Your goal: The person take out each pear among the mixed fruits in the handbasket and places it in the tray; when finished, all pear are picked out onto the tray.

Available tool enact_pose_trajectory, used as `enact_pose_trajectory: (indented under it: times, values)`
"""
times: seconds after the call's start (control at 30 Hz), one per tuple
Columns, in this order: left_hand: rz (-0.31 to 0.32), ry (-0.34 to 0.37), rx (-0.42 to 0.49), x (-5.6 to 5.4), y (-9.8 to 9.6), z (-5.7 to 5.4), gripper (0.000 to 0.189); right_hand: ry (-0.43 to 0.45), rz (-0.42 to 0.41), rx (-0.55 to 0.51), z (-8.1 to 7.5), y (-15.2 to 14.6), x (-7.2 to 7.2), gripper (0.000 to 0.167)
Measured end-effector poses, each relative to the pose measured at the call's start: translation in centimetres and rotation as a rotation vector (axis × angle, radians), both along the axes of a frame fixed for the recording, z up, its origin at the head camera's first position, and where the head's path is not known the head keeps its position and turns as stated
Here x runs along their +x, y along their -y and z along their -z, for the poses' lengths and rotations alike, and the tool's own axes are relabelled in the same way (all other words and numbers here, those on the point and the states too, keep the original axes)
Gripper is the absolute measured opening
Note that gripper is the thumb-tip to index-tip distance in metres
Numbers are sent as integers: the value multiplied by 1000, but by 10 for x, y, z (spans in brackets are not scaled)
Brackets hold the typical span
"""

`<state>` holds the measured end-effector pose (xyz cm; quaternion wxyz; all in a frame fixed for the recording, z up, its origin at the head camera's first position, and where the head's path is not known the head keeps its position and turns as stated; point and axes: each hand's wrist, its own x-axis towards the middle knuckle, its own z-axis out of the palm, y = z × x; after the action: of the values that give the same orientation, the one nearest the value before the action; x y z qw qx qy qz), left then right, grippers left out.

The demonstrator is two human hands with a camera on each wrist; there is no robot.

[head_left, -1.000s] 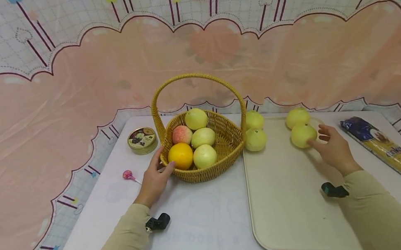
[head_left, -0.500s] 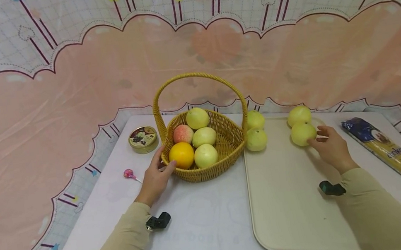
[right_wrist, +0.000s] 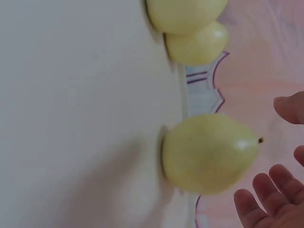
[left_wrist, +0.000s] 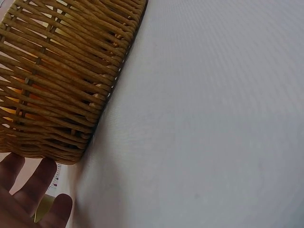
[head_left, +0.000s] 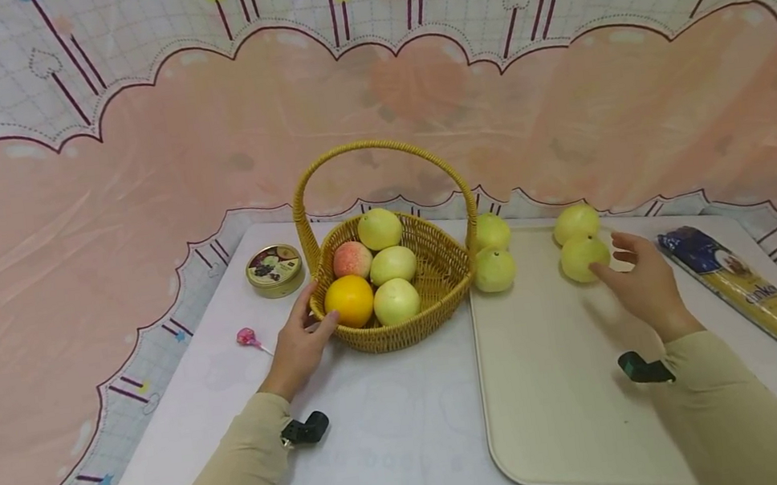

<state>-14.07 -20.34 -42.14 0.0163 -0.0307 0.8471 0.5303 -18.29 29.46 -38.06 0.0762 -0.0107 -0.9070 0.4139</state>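
Far left on the bench there's a pink lollipop and, behind it, a round gold tin. Next along is the wicker basket, upright, with an orange, a peach and three pale green fruits in it. Woven stuff like that is probably light and a bit springy, so I'd hold it by the rim or the tall handle. Then the cream tray: two yellow-green pears at its far left corner, two more farther right. The front one of that right pair, the near pear, looks firm, smooth and kinda hefty for its size. Likely slick and easy to bruise, so I'd cup it round its widest part and skip the little stem. Past the tray lies a blue-and-yellow packet.

Hands now. The left hand comes up from the front and lightly holds the basket's left end, thumb at the rim next to the orange, fingers round the outside. The right hand is just right of the near pear, thumb toward the front, fingers spread and gently bent. Nothing's in its grasp: the wrist view shows a gap between fingertips and fruit.
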Motion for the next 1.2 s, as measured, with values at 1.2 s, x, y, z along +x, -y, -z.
enact_pose_trajectory:
  times: [1.2]
  values:
    - [-2,5,8,3,-1,-4,73,-177,-399,-74,-23,115,21,62]
